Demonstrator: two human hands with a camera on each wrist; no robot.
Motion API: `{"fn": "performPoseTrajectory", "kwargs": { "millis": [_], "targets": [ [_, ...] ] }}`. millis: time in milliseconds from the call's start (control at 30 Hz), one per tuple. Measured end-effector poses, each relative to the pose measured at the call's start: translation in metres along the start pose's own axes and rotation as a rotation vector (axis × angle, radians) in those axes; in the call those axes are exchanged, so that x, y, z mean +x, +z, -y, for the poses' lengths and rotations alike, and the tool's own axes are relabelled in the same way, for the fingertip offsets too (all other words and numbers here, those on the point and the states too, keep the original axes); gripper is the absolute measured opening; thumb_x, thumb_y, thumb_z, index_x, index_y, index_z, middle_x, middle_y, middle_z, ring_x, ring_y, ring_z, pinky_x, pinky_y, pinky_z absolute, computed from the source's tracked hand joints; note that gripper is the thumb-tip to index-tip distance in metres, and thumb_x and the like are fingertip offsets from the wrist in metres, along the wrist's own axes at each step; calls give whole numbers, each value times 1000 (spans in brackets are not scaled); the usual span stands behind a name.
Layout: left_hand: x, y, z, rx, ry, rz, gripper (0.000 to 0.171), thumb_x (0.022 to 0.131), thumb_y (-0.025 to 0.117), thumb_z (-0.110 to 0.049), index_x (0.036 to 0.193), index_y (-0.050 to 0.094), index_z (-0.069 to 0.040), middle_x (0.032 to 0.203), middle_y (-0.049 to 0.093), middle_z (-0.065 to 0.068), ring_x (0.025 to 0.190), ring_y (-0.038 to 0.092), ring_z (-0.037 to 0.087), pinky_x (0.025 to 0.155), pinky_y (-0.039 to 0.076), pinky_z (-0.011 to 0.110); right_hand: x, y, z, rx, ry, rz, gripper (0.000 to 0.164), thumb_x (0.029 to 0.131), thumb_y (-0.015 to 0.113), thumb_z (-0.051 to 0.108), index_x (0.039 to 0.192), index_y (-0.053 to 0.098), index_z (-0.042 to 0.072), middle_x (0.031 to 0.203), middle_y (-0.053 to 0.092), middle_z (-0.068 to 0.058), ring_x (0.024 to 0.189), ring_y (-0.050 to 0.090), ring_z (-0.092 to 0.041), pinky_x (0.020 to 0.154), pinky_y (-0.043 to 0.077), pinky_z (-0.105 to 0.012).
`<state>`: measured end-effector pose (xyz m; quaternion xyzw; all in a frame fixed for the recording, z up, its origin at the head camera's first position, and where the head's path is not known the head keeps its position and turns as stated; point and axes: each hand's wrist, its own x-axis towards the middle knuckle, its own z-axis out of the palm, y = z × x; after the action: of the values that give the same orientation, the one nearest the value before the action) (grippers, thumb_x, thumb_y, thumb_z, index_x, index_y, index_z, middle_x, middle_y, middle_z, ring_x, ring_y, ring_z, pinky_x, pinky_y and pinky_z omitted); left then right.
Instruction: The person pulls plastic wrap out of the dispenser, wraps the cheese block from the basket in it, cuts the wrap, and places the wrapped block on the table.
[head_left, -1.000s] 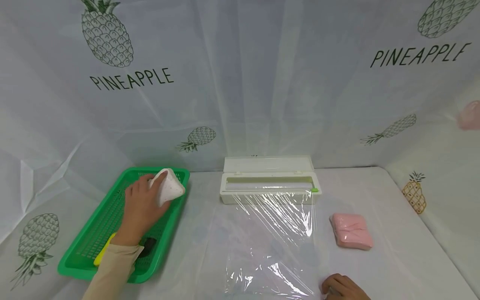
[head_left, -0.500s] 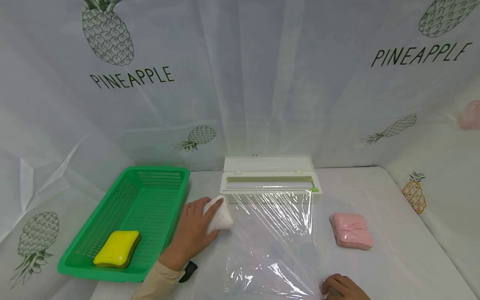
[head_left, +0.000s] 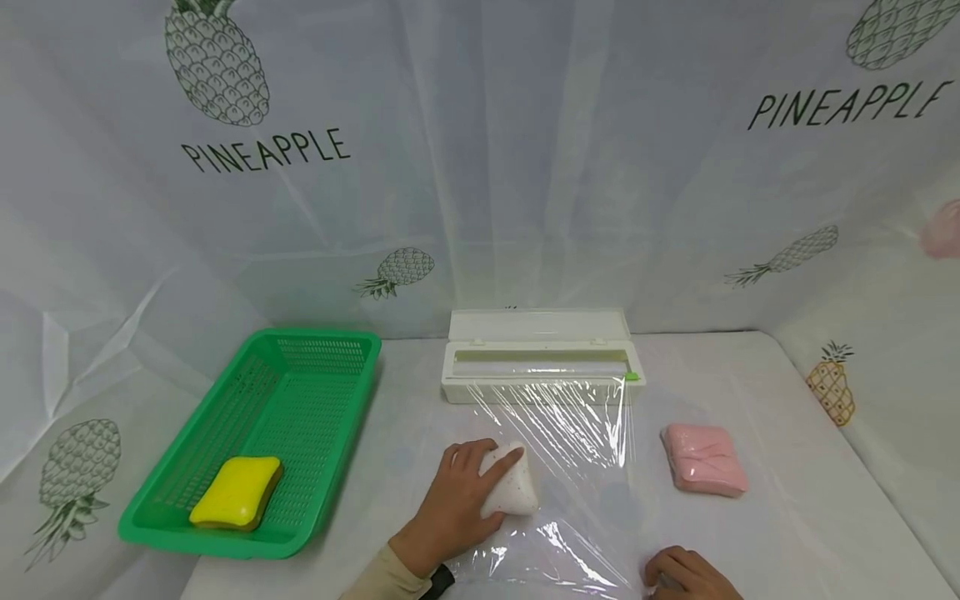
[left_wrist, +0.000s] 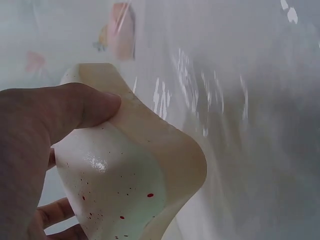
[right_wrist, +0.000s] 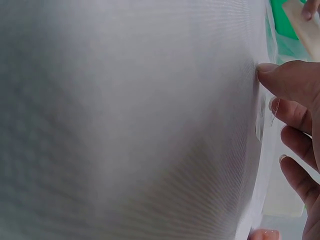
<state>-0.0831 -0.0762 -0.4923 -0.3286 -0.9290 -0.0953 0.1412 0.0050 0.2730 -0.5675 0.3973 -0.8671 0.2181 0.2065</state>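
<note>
My left hand [head_left: 459, 502] grips a white sponge-shaped block [head_left: 512, 483] with small red specks, thumb on one side and fingers on the other. It is over the left part of a sheet of clear plastic wrap [head_left: 573, 492], which runs toward me from a white wrap dispenser [head_left: 540, 390]. In the left wrist view the block [left_wrist: 125, 175] shows a glossy speckled face and a plain cream side. My right hand [head_left: 686, 573] pinches the near right corner of the wrap. The right wrist view shows that thumb [right_wrist: 287, 77] and a film edge by the fingertips.
A green basket [head_left: 135, 525] stands at the left with a yellow sponge [head_left: 238, 492] in it. A pink wrapped block [head_left: 705, 458] lies on the table to the right of the film. The dispenser's lid [head_left: 538, 323] is raised against the curtain.
My left hand has carried the white block out from over the basket, rightward and toward me, to above the plastic wrap. The right hand has stayed at the film's corner.
</note>
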Motion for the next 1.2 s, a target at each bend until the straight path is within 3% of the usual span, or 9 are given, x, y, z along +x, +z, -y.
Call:
{"fn": "performPoseTrajectory", "kwargs": {
  "millis": [367,667,1000,1200],
  "targets": [
    [8,13,-34,-20,57,28,91,62,81,-43,141,38,-28,123,45,5,113,41,19,91,34,42,0,-4,1,-10,13,29,24,69,75,52,68,65,30,90,49,21,84,45,-2,74,36,-19],
    [12,24,-52,-7,88,108,94,63,80,-43,143,33,-31,126,43,3,117,37,18,95,33,41,-1,-2,1,4,33,11,25,66,77,53,68,65,31,90,49,21,82,45,-1,74,37,-19],
    [15,36,-54,26,97,137,93,64,79,-43,144,32,-32,125,43,3,116,38,18,96,33,40,-1,-3,0,-2,31,47,24,66,77,52,68,66,32,91,48,22,84,45,-1,74,35,-18],
    [16,44,-51,48,107,113,92,65,77,-48,144,33,-30,126,44,2,114,41,18,94,33,38,1,-4,0,-8,42,54,24,66,77,52,67,66,32,89,48,23,83,45,0,73,35,-17]
  ]
}}
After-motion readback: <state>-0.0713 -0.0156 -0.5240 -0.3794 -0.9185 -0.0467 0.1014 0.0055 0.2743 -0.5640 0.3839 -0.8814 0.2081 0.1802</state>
